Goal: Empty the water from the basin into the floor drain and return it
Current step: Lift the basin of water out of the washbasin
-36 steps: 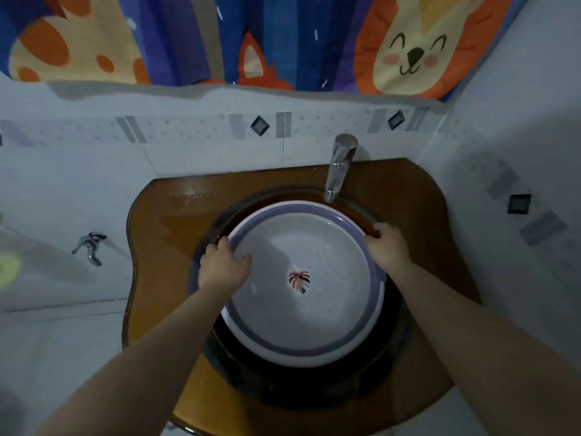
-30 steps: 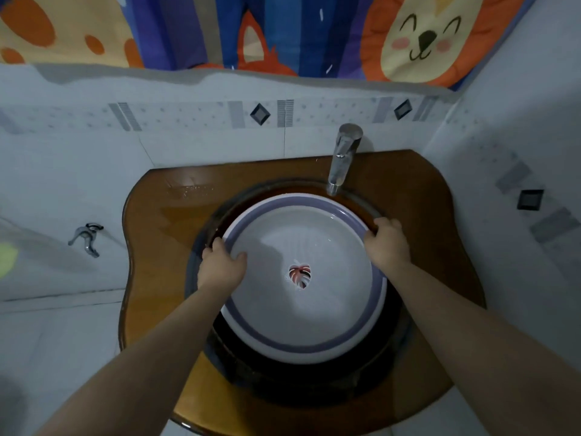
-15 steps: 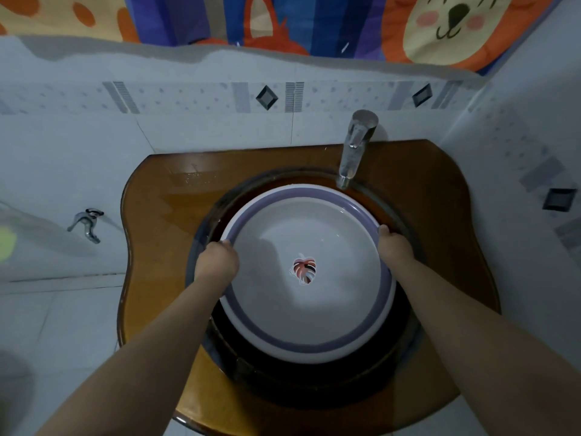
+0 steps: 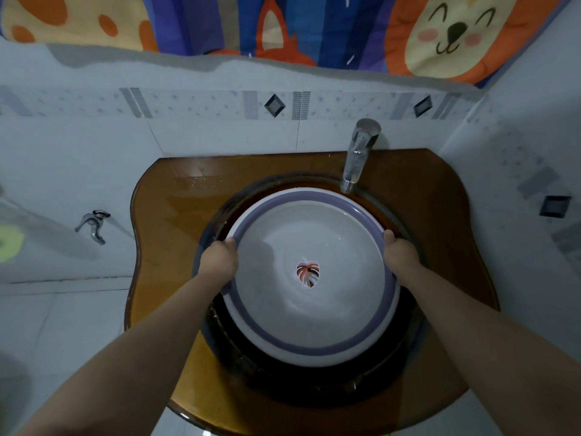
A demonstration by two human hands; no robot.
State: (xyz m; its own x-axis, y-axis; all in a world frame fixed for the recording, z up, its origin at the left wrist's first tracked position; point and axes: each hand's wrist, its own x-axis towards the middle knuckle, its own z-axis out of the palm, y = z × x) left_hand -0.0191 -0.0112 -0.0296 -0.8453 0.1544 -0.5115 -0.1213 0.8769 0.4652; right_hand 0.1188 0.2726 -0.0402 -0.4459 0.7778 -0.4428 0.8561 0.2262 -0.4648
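A round white basin with a purple rim band and a leaf print at its bottom sits inside the dark glass sink bowl. Clear water lies in it. My left hand grips the basin's left rim and my right hand grips its right rim, fingers curled under the edge. No floor drain is in view.
The sink is set in an amber glass counter against a tiled wall. A chrome faucet overhangs the basin's far right rim. A small wall tap sticks out at the left. A cartoon-animal curtain hangs above.
Both hands have slid from lying on top of the rim to gripping it from outside and under the edge. The camera has tilted down slightly. The basin has barely shifted.
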